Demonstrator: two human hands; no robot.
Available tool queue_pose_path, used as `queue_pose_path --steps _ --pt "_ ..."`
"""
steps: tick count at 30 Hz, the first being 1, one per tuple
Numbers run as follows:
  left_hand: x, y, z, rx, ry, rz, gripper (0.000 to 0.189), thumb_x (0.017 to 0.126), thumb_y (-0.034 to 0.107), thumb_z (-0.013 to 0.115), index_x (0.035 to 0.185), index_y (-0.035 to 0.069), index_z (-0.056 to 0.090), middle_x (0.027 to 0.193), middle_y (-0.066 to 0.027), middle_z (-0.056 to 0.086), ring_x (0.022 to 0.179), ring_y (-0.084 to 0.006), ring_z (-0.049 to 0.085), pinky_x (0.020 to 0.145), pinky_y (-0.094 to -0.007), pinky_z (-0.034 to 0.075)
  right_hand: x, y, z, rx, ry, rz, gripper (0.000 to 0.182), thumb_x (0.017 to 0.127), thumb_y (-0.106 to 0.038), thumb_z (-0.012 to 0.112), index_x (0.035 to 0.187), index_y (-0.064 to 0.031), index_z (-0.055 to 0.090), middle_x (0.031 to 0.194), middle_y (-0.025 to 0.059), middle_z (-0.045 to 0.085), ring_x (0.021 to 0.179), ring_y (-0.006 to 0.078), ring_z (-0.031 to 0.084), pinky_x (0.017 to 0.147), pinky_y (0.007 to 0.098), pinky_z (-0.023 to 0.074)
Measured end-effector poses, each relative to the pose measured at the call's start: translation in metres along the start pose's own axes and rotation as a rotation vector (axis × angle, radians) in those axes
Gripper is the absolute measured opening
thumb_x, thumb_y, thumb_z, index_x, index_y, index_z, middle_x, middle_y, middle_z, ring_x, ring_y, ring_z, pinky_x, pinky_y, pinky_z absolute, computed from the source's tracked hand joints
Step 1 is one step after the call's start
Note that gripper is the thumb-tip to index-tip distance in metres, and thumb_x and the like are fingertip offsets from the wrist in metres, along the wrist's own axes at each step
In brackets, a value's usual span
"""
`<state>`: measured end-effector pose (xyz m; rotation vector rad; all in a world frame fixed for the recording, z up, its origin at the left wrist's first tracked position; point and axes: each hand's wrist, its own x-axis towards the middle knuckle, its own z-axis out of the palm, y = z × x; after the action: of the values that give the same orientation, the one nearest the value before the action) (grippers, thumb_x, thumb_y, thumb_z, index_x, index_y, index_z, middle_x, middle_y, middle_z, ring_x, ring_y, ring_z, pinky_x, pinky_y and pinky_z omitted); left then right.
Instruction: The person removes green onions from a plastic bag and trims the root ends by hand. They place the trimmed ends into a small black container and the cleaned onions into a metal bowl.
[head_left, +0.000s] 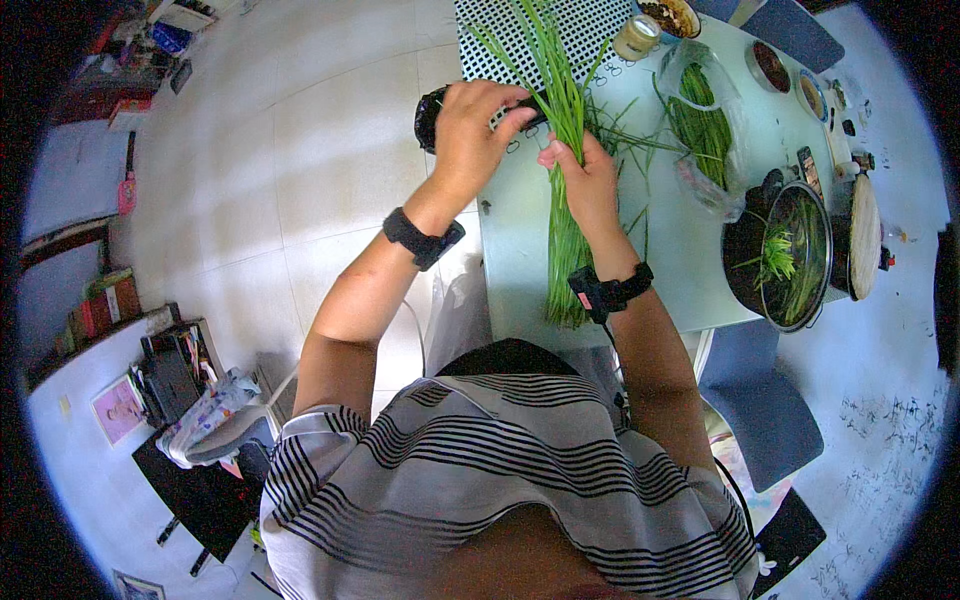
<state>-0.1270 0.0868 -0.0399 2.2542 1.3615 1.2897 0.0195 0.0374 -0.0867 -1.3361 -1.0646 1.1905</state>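
A long bunch of chives (568, 225) lies lengthwise near the table's left edge, its leafy tips pointing away from me. My right hand (589, 176) grips the bunch around its middle, thumb on top. Just left of the leaves, my left hand (480, 124) has its thumb and fingers bent around a dark object (534, 110). Fingers and leaves partly hide that object, and whether the hand holds it firmly is unclear. Loose green strands (637, 142) are scattered right of the bunch. Both wrists wear black straps.
A clear plastic bag of green stalks (701, 124) lies to the right, beyond a metal pot (796, 255) with greens inside. A glass jar (637, 37) stands at the far side. A black plastic bag (429, 120) is at the left edge. A grey chair (765, 420) stands at lower right.
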Motion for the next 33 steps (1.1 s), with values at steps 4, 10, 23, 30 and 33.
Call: queue_pose_path --steps 4,10,23,30,33 --pt "-0.027 0.028 0.027 -0.35 -0.076 -0.4 0.029 0.074 0.016 0.068 0.097 0.003 0.055 0.078 -0.0049 0.058 0.077 -0.0166 0.053 0.068 -0.0295 0.044 -0.02 -0.004 -0.025 -0.163 -0.037 -0.113 0.016 0.084 -0.012 0.054 0.095 -0.0002 0.056 0.072 0.0101 0.064 0.065 0.0172 0.063 0.06 0.0296 0.0486" --pt "-0.046 0.084 0.051 -1.15 -0.17 -0.775 0.044 0.081 0.013 0.062 0.118 0.009 0.039 0.11 -0.0083 0.056 0.096 -0.0192 0.056 0.082 -0.0322 0.048 -0.054 0.004 -0.088 -0.56 -0.054 -0.312 0.022 0.08 -0.01 0.057 0.099 -0.0011 0.05 0.08 0.0163 0.06 0.071 0.029 0.061 0.063 0.0382 0.0479" --pt "-0.092 0.177 0.113 -1.287 -0.259 -0.791 0.053 0.085 -0.003 0.048 0.131 0.01 0.024 0.108 -0.0102 0.055 0.089 -0.0223 0.059 0.081 -0.0348 0.049 -0.149 0.048 -0.214 -0.964 -0.171 -0.395 0.038 0.079 -0.037 0.057 0.098 -0.0063 0.045 0.08 0.0131 0.058 0.068 0.0322 0.059 0.057 0.0411 0.0475" --pt "-0.108 0.179 0.126 -1.187 -0.337 -0.862 0.046 0.09 0.013 0.046 0.131 0.009 0.024 0.111 -0.0113 0.054 0.104 -0.0244 0.053 0.09 -0.036 0.043 -0.161 0.07 -0.244 -0.87 -0.14 -0.242 0.029 0.084 -0.032 0.053 0.092 -0.0049 0.046 0.074 0.0164 0.059 0.065 0.037 0.058 0.055 0.0451 0.0451" --pt "-0.12 0.165 0.137 -0.95 -0.309 -1.025 0.049 0.087 0.02 0.053 0.126 -0.001 0.03 0.107 -0.0138 0.055 0.102 -0.0233 0.054 0.088 -0.0329 0.043 -0.155 0.072 -0.253 -0.848 -0.018 -0.128 0.03 0.084 -0.032 0.053 0.091 -0.0038 0.047 0.074 0.0183 0.06 0.066 0.0387 0.057 0.055 0.0462 0.0444"
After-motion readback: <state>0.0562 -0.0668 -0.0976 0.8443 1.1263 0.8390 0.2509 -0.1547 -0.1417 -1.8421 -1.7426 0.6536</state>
